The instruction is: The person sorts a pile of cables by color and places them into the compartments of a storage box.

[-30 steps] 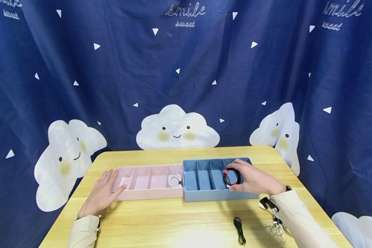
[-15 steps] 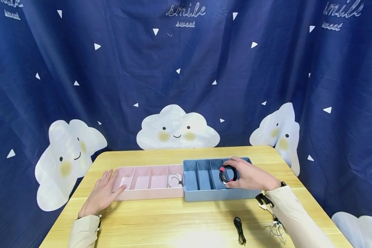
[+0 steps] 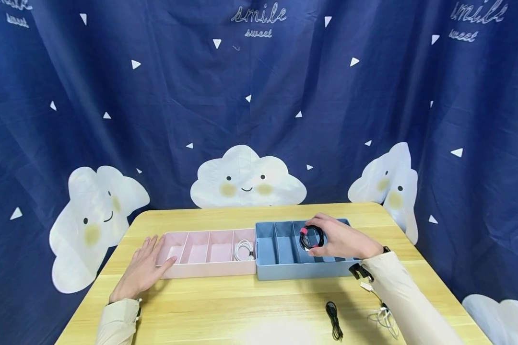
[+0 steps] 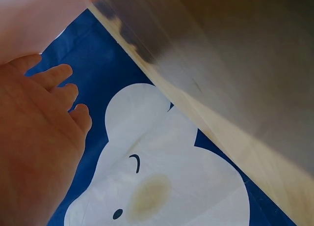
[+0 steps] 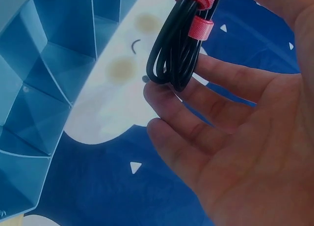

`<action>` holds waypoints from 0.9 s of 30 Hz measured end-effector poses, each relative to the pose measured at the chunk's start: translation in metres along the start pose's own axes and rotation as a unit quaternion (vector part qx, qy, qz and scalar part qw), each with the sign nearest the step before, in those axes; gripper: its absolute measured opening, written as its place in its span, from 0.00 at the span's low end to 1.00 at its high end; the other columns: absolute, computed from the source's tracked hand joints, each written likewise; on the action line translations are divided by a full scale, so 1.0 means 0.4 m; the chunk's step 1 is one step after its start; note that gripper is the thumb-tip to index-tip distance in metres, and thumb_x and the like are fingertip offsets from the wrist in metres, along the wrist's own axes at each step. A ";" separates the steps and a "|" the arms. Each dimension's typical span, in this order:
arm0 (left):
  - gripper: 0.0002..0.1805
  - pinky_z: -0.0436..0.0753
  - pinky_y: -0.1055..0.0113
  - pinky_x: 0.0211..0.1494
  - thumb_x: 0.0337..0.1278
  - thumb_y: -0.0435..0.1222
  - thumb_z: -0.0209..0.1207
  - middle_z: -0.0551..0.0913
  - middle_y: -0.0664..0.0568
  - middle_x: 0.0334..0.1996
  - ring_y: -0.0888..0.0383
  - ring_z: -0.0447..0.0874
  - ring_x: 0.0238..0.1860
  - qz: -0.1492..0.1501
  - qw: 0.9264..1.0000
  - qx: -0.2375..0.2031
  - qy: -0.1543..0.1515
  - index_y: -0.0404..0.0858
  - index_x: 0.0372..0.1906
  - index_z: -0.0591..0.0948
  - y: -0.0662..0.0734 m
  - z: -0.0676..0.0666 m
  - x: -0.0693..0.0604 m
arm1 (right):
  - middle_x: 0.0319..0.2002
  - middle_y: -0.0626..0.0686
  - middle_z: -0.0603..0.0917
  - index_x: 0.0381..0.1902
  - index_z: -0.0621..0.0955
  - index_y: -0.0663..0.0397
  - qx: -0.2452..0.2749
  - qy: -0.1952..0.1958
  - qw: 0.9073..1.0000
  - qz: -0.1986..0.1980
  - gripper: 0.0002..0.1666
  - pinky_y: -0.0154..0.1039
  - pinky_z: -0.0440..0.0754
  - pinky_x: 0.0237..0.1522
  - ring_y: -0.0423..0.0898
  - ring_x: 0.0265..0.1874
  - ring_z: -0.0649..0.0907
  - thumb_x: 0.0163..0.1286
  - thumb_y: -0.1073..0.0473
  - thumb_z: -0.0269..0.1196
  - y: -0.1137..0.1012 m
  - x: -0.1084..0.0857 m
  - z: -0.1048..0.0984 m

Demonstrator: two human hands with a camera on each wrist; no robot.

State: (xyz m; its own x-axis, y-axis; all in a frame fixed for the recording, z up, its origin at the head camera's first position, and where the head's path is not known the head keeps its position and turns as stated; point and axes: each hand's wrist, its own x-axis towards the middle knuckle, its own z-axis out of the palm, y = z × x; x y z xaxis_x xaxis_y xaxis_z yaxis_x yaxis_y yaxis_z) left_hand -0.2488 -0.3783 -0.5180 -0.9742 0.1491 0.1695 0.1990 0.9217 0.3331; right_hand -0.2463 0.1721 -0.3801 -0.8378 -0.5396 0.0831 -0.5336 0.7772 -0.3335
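Pinching a red-strapped cable coil (image 5: 179,49) with the right hand (image 3: 344,239) above the blue tray (image 3: 302,273). Touching the pink tray (image 3: 216,271), left of the blue tray, with the loosely extended left hand (image 3: 142,266). Note a black cable (image 3: 334,320) on the surface (image 3: 224,302), in front of the blue tray.

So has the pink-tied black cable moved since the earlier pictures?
Yes: in the head view, the pink-tied black cable has shifted left and up relative to the blue divided tray.
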 end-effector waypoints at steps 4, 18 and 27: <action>0.50 0.50 0.27 0.78 0.72 0.64 0.50 0.52 0.25 0.80 0.25 0.44 0.81 0.002 1.000 -0.002 0.002 0.32 0.82 0.54 -0.001 0.001 0.001 | 0.63 0.50 0.79 0.67 0.78 0.50 0.009 -0.010 1.000 0.010 0.41 0.49 0.83 0.59 0.48 0.58 0.81 0.61 0.38 0.74 -0.005 0.010 0.002; 0.50 0.50 0.27 0.78 0.72 0.63 0.50 0.52 0.25 0.80 0.26 0.44 0.81 0.008 1.000 0.000 0.008 0.32 0.82 0.54 -0.011 0.006 0.006 | 0.63 0.51 0.79 0.67 0.78 0.49 0.007 -0.013 1.000 0.011 0.41 0.51 0.83 0.60 0.50 0.59 0.81 0.61 0.39 0.75 -0.014 0.043 0.009; 0.50 0.49 0.27 0.78 0.72 0.63 0.50 0.52 0.25 0.80 0.26 0.44 0.81 0.007 1.000 0.000 0.007 0.32 0.82 0.55 -0.010 0.007 0.005 | 0.64 0.52 0.78 0.69 0.77 0.51 0.010 -0.027 0.999 0.013 0.43 0.51 0.83 0.61 0.50 0.61 0.80 0.62 0.38 0.74 -0.016 0.058 0.017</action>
State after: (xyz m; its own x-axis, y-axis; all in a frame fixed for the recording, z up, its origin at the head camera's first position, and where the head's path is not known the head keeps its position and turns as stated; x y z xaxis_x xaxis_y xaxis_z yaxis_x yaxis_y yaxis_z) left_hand -0.2519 -0.3809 -0.5216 -0.9699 0.1561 0.1872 0.2117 0.9199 0.3300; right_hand -0.2615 0.1523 -0.3825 -0.8437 -0.5364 0.0225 -0.5085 0.7850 -0.3539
